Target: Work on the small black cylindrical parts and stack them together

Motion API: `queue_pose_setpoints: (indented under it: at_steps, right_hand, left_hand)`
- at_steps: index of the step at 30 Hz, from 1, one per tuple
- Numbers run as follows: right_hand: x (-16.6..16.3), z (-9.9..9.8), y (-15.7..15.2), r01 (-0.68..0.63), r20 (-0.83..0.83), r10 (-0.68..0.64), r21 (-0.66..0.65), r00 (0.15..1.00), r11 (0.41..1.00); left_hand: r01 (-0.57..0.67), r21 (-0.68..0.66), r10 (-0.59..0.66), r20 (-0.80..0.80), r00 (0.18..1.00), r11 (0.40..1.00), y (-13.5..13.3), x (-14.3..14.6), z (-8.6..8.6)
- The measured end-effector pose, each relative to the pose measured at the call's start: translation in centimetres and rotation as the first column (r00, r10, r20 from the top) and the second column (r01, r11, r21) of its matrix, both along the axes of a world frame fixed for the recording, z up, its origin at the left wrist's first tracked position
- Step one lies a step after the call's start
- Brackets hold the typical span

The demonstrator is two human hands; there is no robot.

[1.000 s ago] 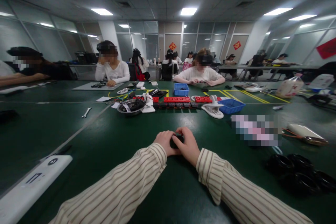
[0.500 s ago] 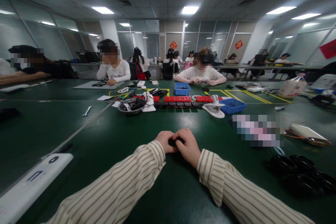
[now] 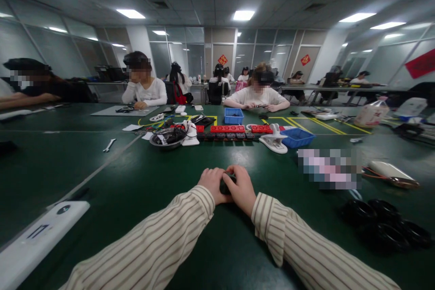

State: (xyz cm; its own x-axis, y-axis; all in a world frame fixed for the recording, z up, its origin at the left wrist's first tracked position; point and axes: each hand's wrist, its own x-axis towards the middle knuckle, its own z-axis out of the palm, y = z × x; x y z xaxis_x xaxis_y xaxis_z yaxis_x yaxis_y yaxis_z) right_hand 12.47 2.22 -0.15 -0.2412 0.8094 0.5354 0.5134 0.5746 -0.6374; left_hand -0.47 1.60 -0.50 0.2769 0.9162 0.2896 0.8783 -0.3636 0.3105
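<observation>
My left hand [image 3: 211, 184] and my right hand [image 3: 242, 190] meet low over the green table [image 3: 152, 195], in the middle of the view. Their curled fingers close from both sides around a small dark object [image 3: 228, 184]. Most of it is hidden by the fingers, and its kind cannot be made out. Striped cuffs cover both wrists. To the right lie several glossy black ring-shaped parts [image 3: 390, 235], apart from my hands.
Beyond my hands stand a metal bowl of cables [image 3: 166, 145], red power strips [image 3: 227, 128], a white clip base [image 3: 273, 144] and a blue bin [image 3: 297, 138]. A wrench [image 3: 109, 145] and a long white case [image 3: 47, 240] lie left. A person [image 3: 260, 93] sits opposite.
The fingers have shifted slightly around the dark object, and the gap between the hands looks wider. The whole view has turned a little to the right.
</observation>
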Motion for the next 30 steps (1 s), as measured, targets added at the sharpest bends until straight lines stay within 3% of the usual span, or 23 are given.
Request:
queue_pose_setpoints:
  at_steps: [8, 19, 24, 30]
  right_hand:
    - [-0.1, -0.2, 0.1, -0.029, 0.021, 0.03, -0.033, 0.999, 0.999]
    - [0.0, 0.6, -0.8, -0.208, -0.02, 0.209, 0.026, 0.978, 0.978]
    - [0.0, 0.8, -0.9, -0.218, -0.03, 0.219, 0.031, 0.975, 0.975]
    - [0.1, 0.6, -0.6, -0.113, -0.033, 0.113, -0.004, 0.993, 0.994]
  left_hand:
    - [0.044, -0.002, -0.044, -0.01, 0.999, 0.999, 0.2, -0.1, -0.1]
    - [0.266, -0.039, -0.26, 0.122, 0.958, 0.963, 2.3, -2.6, -1.5]
    - [0.232, -0.029, -0.227, 0.12, 0.966, 0.972, 2.0, -2.1, -1.5]
    - [0.122, -0.014, -0.119, 0.117, 0.986, 0.992, 1.1, -1.1, -1.1]
